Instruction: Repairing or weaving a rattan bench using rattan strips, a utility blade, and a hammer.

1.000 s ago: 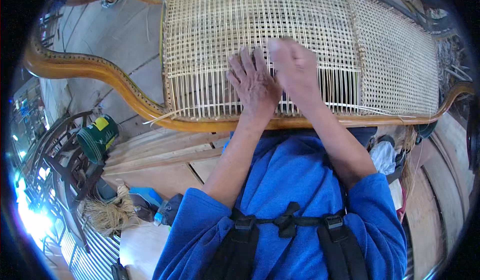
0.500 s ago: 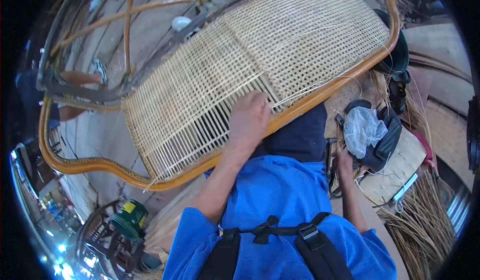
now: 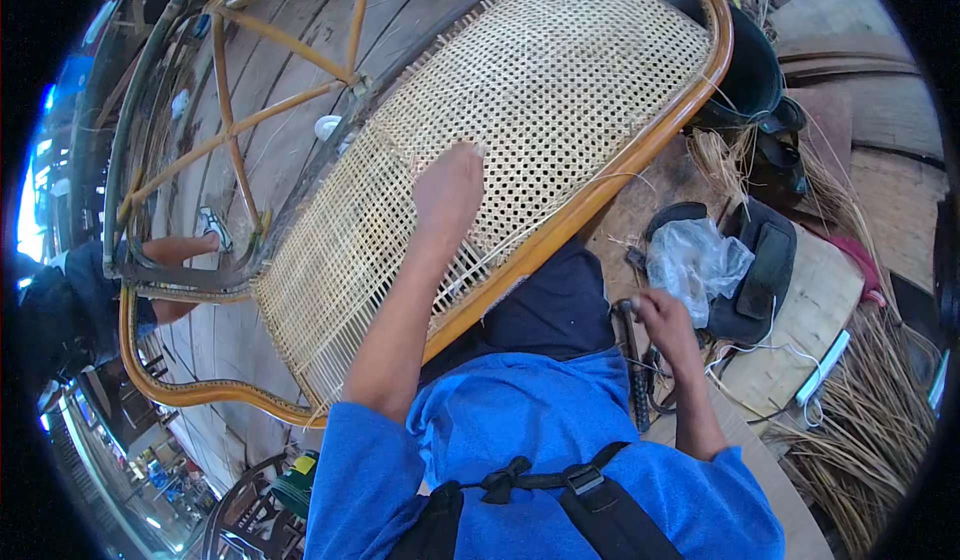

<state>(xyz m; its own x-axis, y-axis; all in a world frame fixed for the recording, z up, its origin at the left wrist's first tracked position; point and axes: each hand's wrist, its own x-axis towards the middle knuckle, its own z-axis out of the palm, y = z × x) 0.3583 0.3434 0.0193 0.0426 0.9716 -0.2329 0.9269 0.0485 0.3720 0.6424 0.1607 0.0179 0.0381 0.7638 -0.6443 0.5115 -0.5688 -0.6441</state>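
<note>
Woven cane panel [image 3: 570, 100], set in a glossy brown frame [image 3: 590, 203], slants across the person's lap. Left hand [image 3: 448, 190] over the weave, fingers curled in together — cannot tell whether they pinch a strand. Right hand [image 3: 670, 330] off the panel, beside a dark bar-shaped object [image 3: 637, 380]; fingers bent, grip unclear. Just beyond: clear plastic bag [image 3: 695, 265]. Farther right — dry strands [image 3: 855, 470], heaped.

Pale cane panel [image 3: 560, 100], lower-left strands unwoven, aslant within glossy brown frame [image 3: 600, 200]
</note>
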